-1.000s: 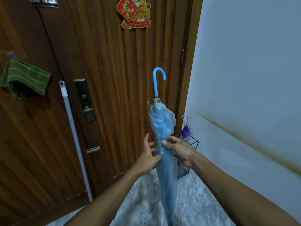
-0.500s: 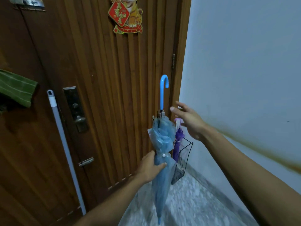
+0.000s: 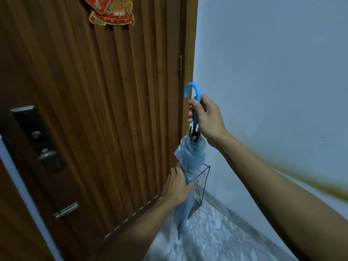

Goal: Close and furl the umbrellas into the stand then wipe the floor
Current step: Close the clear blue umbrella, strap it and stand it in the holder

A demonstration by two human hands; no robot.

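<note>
A: Door (image 3: 94, 110) on the left, pale wall (image 3: 273, 72) on the right, speckled floor (image 3: 216, 242) below. The wire stand (image 3: 202, 185) sits in the corner where they meet.

B: And the umbrella (image 3: 190, 162)?

A: Blue, furled, long axis nearly upright. Hook handle (image 3: 194, 95) up, tip down near the floor, leaning slightly toward the person. It's in front of the stand, partly hiding it. Can't tell whether the tip is inside the frame yet; looks like it isn't.

B: Grips?

A: Right hand (image 3: 207, 117) wrapped around the handle just under the hook. Left hand (image 3: 178, 187) holds the folded canopy at mid-length, fingers around the fabric.

B: So what matters next?

A: The stand's opening lies behind and right of the tip. My read: lift, swing the tip back over the rim, lower straight. Left hand is nearer the stand, so it steers.
</note>
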